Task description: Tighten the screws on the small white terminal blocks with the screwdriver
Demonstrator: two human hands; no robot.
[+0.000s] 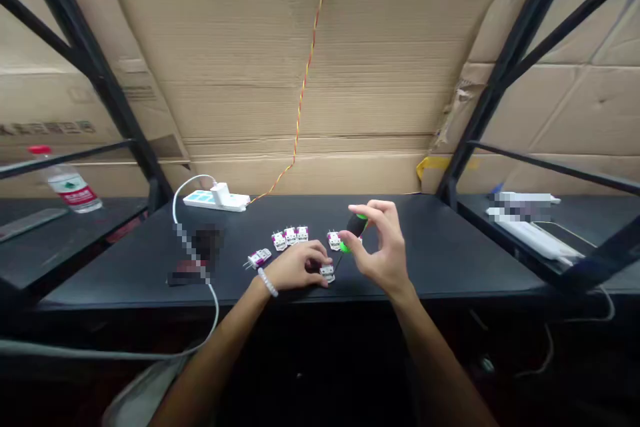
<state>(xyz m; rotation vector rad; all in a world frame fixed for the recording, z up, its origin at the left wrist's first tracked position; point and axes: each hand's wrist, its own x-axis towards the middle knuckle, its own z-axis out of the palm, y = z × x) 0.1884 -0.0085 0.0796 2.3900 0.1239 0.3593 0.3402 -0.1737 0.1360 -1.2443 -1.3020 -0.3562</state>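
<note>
My right hand (381,243) pinches the black and green handle of a small screwdriver (353,231), whose tip slants down toward a little white and magenta connector block (327,272) on the black table (450,260). My left hand (300,265) lies on the table with its fingers closed on that block, holding it down. A white bead bracelet (267,282) circles my left wrist. More of the same blocks sit just beyond: a row of three (291,236), one (259,257) to the left, and one (333,239) by the screwdriver.
A white power strip (216,199) with a plugged charger and white cable lies at the back left. A red-yellow twisted wire (303,90) runs down the cardboard wall. A water bottle (67,183) stands on the left shelf. Black rack posts flank the table.
</note>
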